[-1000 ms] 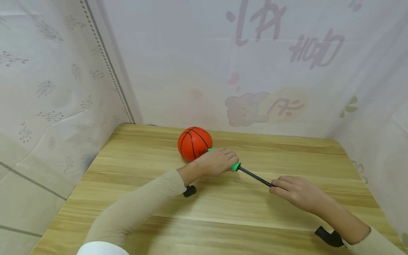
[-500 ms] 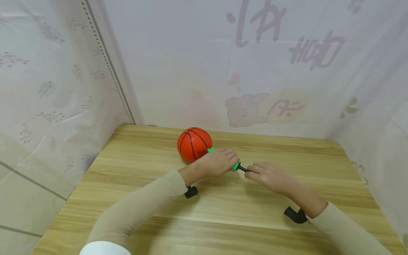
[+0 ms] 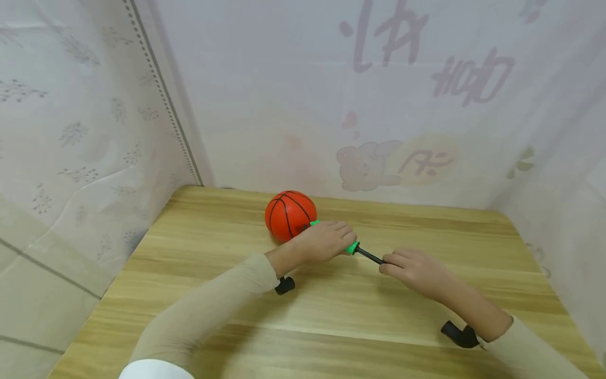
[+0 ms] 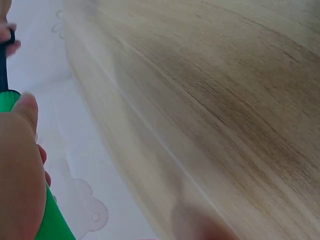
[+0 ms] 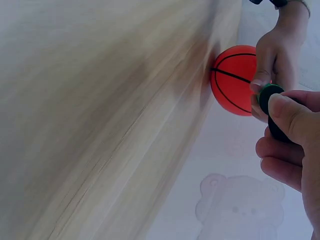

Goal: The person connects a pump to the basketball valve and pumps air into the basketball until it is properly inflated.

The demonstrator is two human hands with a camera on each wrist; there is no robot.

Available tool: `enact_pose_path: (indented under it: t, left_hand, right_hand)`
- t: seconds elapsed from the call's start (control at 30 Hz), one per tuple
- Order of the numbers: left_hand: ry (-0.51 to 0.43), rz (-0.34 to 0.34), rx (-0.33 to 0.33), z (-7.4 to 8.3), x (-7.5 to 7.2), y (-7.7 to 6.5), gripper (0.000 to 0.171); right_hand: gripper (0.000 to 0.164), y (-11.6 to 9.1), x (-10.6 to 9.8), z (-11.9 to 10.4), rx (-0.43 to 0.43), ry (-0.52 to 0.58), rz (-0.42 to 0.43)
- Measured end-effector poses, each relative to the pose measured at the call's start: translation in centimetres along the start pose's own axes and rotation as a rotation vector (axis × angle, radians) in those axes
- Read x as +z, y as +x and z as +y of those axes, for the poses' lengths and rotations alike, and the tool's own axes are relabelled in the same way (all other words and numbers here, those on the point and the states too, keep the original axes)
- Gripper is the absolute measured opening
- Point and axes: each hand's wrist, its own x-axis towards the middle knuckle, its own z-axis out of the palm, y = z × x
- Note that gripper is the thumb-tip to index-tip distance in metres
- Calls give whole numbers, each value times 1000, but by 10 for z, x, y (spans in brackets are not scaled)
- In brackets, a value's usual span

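An orange-red toy basketball (image 3: 290,216) with black lines sits toward the back of the table. My left hand (image 3: 323,242) grips the green barrel of a hand pump (image 3: 351,247) just to the right of the ball. The barrel's far end reaches the ball's side, partly hidden by that hand. From the barrel's other end a black rod (image 3: 371,256) sticks out toward my right hand (image 3: 416,271). In the right wrist view, the right thumb and fingers are curled round the pump's black handle (image 5: 279,125). In the left wrist view, fingers wrap the green barrel (image 4: 52,222).
The wood-grain table (image 3: 360,326) spreads out under both arms. Behind it hangs a pale printed cloth (image 3: 265,105), with more cloth at the left and right. A black wrist mount (image 3: 460,335) hangs below the right wrist, another black mount (image 3: 285,285) below the left.
My right hand slid the rod inward toward the left hand, then drew it partway back out to the right. The left hand and the ball have stayed nearly in place.
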Motion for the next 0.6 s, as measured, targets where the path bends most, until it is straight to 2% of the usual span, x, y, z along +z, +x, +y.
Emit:
enact_pose_path:
  t: [0.17, 0.3, 0.43, 0.6]
  left_hand:
    - [34, -7, 2, 1, 0, 0, 28]
    - [37, -9, 12, 2, 0, 0, 28]
    - [33, -1, 18, 4, 2, 1, 27]
    - [51, -2, 14, 6, 4, 3, 28]
  right_hand:
    - [45, -23, -18, -10, 29, -6, -10]
    - [47, -34, -27, -15, 29, -10, -7]
    - [45, -33, -25, -15, 28, -12, -7]
    - [43, -19, -12, -9, 16, -29, -38]
